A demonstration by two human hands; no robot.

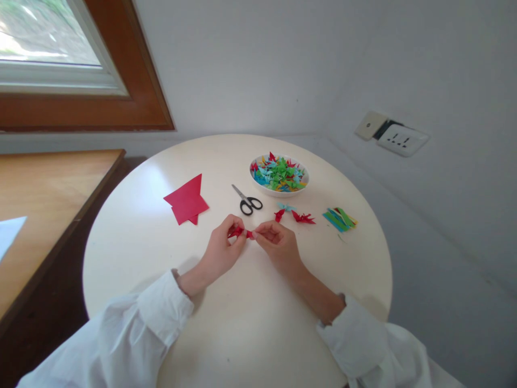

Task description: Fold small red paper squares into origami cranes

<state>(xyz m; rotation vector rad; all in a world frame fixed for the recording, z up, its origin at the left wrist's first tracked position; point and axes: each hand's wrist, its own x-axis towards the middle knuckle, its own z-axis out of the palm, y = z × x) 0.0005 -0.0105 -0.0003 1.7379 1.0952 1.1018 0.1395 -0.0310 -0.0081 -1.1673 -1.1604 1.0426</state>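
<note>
Between my two hands is a small piece of folded red paper (pixel 238 233), partly hidden by the fingers. My left hand (pixel 223 245) is closed on its left part. The fingertips of my right hand (pixel 280 243) pinch its right end. Just beyond my right hand lie red paper cranes (pixel 302 217) and a light blue one (pixel 286 207). Scissors with black handles (pixel 247 203) rest beyond the hands, pointing away to the left. Flat red paper sheets (pixel 187 202) overlap on the left of the table.
A white bowl (pixel 277 193) full of colourful folded cranes stands at the back of the round white table (pixel 242 323). Green, blue and yellow paper strips (pixel 340 219) lie at the right. A wooden desk (pixel 52 178) is at the left; walls rise behind and to the right.
</note>
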